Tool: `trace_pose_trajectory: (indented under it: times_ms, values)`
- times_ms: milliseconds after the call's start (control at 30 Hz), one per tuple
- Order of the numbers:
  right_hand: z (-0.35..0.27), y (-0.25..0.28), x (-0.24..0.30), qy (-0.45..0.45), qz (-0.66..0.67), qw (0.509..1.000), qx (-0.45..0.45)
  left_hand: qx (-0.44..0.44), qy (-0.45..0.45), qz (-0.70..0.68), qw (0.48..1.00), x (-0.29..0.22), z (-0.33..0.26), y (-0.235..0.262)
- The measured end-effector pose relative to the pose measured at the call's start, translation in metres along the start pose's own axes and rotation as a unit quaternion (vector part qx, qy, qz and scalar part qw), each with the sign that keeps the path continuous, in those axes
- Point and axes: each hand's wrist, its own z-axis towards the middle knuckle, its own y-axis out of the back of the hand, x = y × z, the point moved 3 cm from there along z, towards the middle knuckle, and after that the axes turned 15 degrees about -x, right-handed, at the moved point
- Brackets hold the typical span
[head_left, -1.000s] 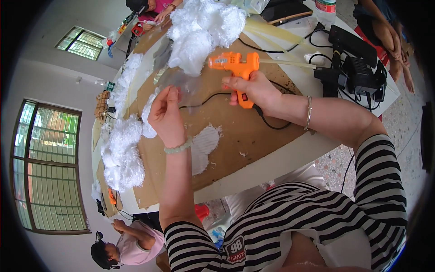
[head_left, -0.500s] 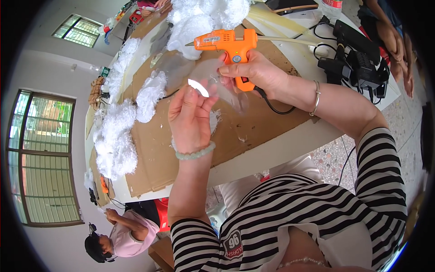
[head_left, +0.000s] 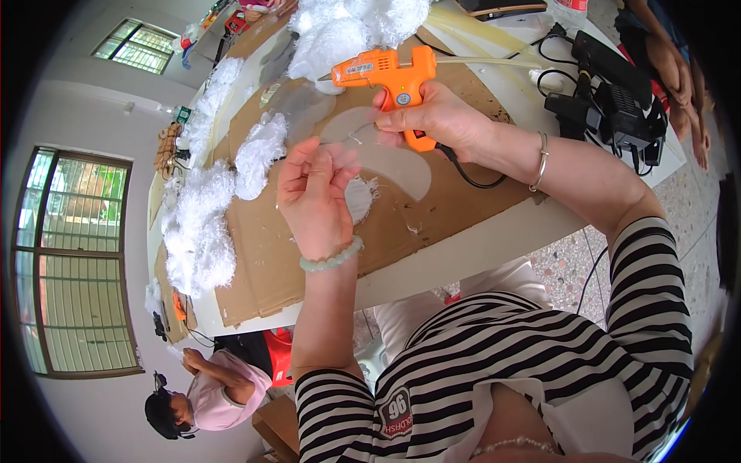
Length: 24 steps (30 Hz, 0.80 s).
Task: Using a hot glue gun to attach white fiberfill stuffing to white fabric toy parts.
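My right hand (head_left: 440,116) is wrapped around the handle of an orange hot glue gun (head_left: 386,71), its nozzle aimed to the left and a long pale glue stick (head_left: 486,62) running out of its back. My left hand (head_left: 318,185) is raised over the cardboard with thumb and fingers pinched together; what lies between them is too faint to make out. A thin strand (head_left: 356,136) shows between the two hands. Below my right hand is a curved translucent sheet (head_left: 397,166). A round white fringed piece (head_left: 360,199) lies partly behind my left hand.
Brown cardboard (head_left: 262,262) covers much of the white table (head_left: 463,258). Fluffy white bundles (head_left: 199,239) line its left and far sides. Black power adapters (head_left: 617,116) and cables crowd the right. A person in pink (head_left: 228,393) sits at lower left; another person's limbs (head_left: 675,85) show at upper right.
The bright white curved strip seen at my left fingertips no longer shows there. My left hand has shifted slightly left, away from the glue gun. The gun has barely moved.
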Motion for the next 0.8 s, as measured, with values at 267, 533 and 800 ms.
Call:
trace_pose_trajectory:
  times_ms: [267, 533, 800]
  values:
    - [0.002, 0.004, -0.007, 0.006, -0.066, 0.998, -0.007, 0.074, -0.158, 0.289, 0.941, -0.008, 0.001, -0.009]
    - [-0.008, -0.004, 0.000, -0.019, -0.038, 0.999, 0.009, 0.000, -0.275, 0.292, 0.916, -0.011, 0.015, -0.003]
    - [0.000, -0.002, -0.009, -0.006, -0.049, 0.999, -0.004, -0.101, -0.242, 0.263, 0.928, -0.013, 0.039, 0.005]
